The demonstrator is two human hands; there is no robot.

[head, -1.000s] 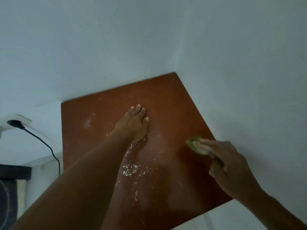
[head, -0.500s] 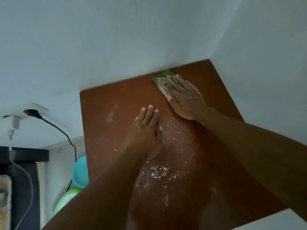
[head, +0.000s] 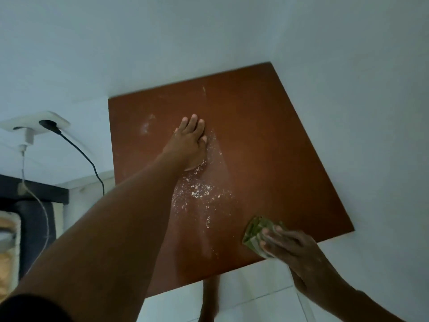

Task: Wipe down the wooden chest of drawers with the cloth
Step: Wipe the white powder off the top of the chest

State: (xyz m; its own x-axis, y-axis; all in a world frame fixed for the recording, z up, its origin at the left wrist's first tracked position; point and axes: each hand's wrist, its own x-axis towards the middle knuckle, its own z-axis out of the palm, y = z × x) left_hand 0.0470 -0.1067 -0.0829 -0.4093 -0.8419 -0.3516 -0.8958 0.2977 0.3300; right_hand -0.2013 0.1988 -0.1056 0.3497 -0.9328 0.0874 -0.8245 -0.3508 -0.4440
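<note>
The reddish-brown wooden top of the chest of drawers (head: 267,140) fills the middle of the head view, set into a corner of white walls. White powdery dust (head: 199,191) is scattered over its middle. My left hand (head: 189,145) lies flat on the top with straight fingers, its heel at the dust. My right hand (head: 290,246) grips a folded green cloth (head: 255,231) at the front right edge of the top, with the cloth against the wood.
A white wall socket (head: 34,124) at the left holds a black plug with a black cable (head: 88,159) and a white charger with a thin white cable. White floor tiles (head: 243,300) and a foot show below the front edge. Dark furniture stands at far left.
My right hand has drawn the green cloth from the back edge of the top down to the front right edge. My left hand stays flat on the same spot.
</note>
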